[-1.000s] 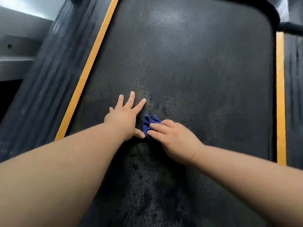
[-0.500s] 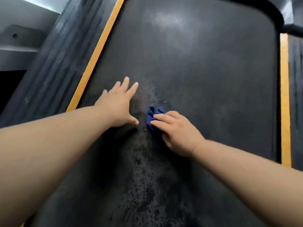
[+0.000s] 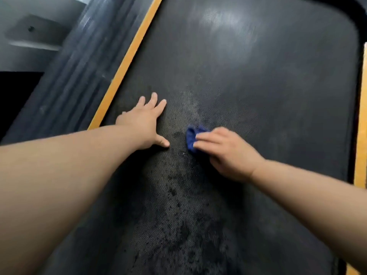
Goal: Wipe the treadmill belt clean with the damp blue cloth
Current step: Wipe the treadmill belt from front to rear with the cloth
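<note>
Cloth (image 3: 192,138), bunched under gripping right hand (image 3: 224,153), lies right of flat-spread left hand (image 3: 146,124) on treadmill belt (image 3: 258,86), streaks nearward.

No readable text, label or number anywhere

Surroundings: rail, strips, ledge.
Ribbed black side rail (image 3: 75,76) beside left orange strip (image 3: 127,62); second orange strip (image 3: 361,116) at right edge; grey ledge (image 3: 33,36) upper left, above dark gap (image 3: 17,96).
</note>
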`<act>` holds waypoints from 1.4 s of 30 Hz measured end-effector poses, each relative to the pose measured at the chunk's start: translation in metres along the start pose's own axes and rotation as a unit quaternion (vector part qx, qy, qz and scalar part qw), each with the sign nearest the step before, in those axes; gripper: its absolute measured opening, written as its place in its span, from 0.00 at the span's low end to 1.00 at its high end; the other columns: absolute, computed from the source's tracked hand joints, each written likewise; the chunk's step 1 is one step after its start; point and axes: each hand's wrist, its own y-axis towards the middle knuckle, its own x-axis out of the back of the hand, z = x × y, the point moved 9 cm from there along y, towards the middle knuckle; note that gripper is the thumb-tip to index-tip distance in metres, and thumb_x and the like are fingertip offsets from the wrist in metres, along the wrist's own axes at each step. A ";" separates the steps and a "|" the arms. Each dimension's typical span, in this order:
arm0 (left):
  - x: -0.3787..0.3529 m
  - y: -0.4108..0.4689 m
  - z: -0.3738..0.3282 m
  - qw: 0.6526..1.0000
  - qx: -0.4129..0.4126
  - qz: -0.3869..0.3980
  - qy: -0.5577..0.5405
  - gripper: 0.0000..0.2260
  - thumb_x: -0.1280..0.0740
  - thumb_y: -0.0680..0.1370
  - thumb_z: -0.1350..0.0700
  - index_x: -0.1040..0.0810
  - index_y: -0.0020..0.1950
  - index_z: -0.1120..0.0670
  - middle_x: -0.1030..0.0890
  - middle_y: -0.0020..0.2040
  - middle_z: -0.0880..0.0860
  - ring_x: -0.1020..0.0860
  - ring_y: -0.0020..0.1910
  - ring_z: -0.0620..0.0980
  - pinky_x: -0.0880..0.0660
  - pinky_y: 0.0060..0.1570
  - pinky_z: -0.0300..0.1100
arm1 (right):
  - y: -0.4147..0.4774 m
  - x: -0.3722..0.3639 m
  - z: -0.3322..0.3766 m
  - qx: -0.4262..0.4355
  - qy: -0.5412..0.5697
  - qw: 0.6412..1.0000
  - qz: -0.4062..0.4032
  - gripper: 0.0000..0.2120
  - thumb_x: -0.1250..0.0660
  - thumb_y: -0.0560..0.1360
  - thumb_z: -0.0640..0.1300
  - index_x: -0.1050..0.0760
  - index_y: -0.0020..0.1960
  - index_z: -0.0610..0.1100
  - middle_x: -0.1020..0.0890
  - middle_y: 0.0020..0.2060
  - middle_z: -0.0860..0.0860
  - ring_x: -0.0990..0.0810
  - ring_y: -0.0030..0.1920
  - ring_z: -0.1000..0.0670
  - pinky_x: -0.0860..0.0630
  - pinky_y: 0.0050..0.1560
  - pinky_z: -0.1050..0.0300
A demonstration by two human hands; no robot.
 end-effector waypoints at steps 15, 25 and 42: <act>0.001 0.000 -0.002 1.000 -0.003 0.005 0.018 0.55 0.28 0.63 0.32 0.59 0.77 0.44 0.62 0.77 0.45 0.57 0.77 0.52 0.39 0.68 0.63 | 0.020 -0.014 0.028 0.028 -0.040 0.998 0.045 0.19 0.46 0.68 0.46 0.22 0.53 0.48 0.20 0.55 0.51 0.23 0.46 0.41 0.23 0.41 0.48; 0.001 -0.005 0.002 0.999 -0.041 0.013 0.013 0.55 0.27 0.62 0.32 0.59 0.77 0.44 0.63 0.77 0.45 0.58 0.77 0.50 0.38 0.69 0.60 | 0.013 -0.019 0.037 -0.079 0.008 0.996 0.028 0.21 0.45 0.67 0.45 0.21 0.55 0.45 0.20 0.57 0.48 0.22 0.50 0.41 0.22 0.47 0.45; -0.003 -0.009 0.003 0.997 -0.068 0.020 0.009 0.53 0.26 0.66 0.38 0.60 0.78 0.46 0.63 0.77 0.45 0.59 0.77 0.50 0.44 0.72 0.59 | 0.025 -0.004 -0.004 -0.086 -0.067 0.994 0.012 0.21 0.47 0.72 0.44 0.21 0.57 0.41 0.20 0.59 0.45 0.21 0.47 0.38 0.20 0.42 0.44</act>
